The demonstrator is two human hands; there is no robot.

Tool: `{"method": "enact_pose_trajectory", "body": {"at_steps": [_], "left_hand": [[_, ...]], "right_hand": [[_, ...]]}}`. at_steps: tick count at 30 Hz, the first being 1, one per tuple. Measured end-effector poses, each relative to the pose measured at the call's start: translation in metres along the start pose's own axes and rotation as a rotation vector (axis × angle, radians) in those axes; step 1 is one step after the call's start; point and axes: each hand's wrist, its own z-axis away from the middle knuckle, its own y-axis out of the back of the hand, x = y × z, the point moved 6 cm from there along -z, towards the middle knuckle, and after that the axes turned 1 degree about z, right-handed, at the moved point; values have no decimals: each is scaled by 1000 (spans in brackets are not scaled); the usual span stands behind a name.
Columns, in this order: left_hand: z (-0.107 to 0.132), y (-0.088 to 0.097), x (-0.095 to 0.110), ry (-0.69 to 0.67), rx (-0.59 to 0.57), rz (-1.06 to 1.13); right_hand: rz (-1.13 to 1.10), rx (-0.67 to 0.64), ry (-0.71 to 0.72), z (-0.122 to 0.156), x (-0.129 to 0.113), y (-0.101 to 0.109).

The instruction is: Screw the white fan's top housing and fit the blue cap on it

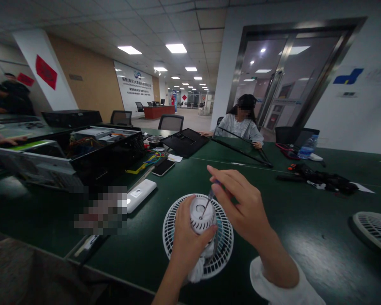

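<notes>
**A:** White cuff [273, 281] first, right at the bottom of the view, and a bare right forearm running up from it. Live from the green workbench [307, 228]!

**B:** Right hand [238, 203] up high, thumb and fingers closed on a slim screwdriver [207, 204], handle mostly hidden, only a bit of blue showing between the fingers.

**A:** Left hand [190, 239] wrapped firmly around a white motor housing [200, 216]. Screwdriver tip right on top of the housing, touching!

**B:** Housing upright, directly above a round white fan grille [225, 241] lying flat on the bench. Crumpled white cloth [195, 271] just under the left hand, over the grille.

**A:** Second white grille [376, 231] at the far right edge, well apart. Over on the left, a white power bank [141, 195], a black smartphone [163, 167], and an open computer case [108, 146] full of coloured wires.

**B:** Just past the case, a steel bowl [155, 141] beside a black panel [184, 142]. Blurred patch [101, 209] on the bench, contents impossible to make out.

**A:** Across the bench, a seated co-worker [241, 127] in a grey top, both hands on a thin black frame [241, 146].

**B:** To the right, a water bottle [307, 147] and a tangle of black gear [317, 178]. And at the left edge, another person's hand [3, 139], resting near the computer case!
</notes>
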Motion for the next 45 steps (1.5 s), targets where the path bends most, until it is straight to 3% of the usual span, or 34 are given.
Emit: {"method": "enact_pose_trajectory", "body": {"at_steps": [3,7,12,17,22,27,33,38,43,45], "left_hand": [[0,0,-1,10,-1,-4],[0,-1,0,-3,-6,4],[0,-1,0,11,1,0],[0,-1,1,5,-2,8],[-1,0,2,1,-12,-4],[0,0,1,15,-5,13],[0,0,0,11,-11,-3],[-1,-1,2,4,-21,5],[0,-1,1,-1,-3,-8],[0,-1,1,1,-6,-7]], "right_hand": [[-58,-25,2,0,-1,-2],[34,29,30,1,-2,2],[-63,-51,13,0,-1,-1],[51,20,37,0,-2,1],[-54,-77,12,1,-3,-1],[14,-10,13,1,-3,1],[-74,-54,6,1,-1,-4],[58,35,47,0,-5,-1],[-107,-78,19,1,-3,-3],[-79,-65,19,2,-2,-3]]}}
